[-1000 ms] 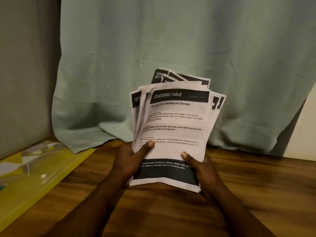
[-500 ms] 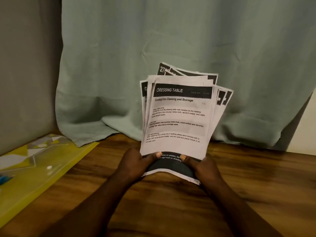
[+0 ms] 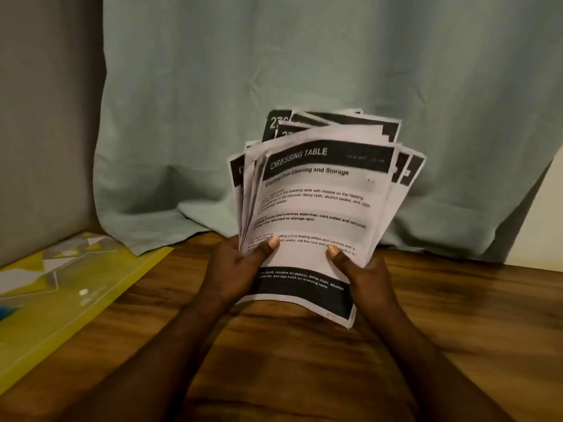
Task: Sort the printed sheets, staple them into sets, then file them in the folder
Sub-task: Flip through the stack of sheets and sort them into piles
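The printed sheets (image 3: 320, 205) are thin white paper with black bands across the top and bottom, a loose stack fanned out at the upper end. The front page is headed "DRESSING TABLE". They're held up over the dark wood-grain bench (image 3: 463, 318), long axis running up and away, top edge toward the wrinkly pale green curtain (image 3: 304, 71). The left hand (image 3: 234, 269) has the lower left edge and the right hand (image 3: 368, 278) the lower right. Each grip pinches the stack, thumb flat on the front page, fingers tucked behind. A glossy yellow plastic folder (image 3: 61, 309) lies flat on the bench far left, well apart.
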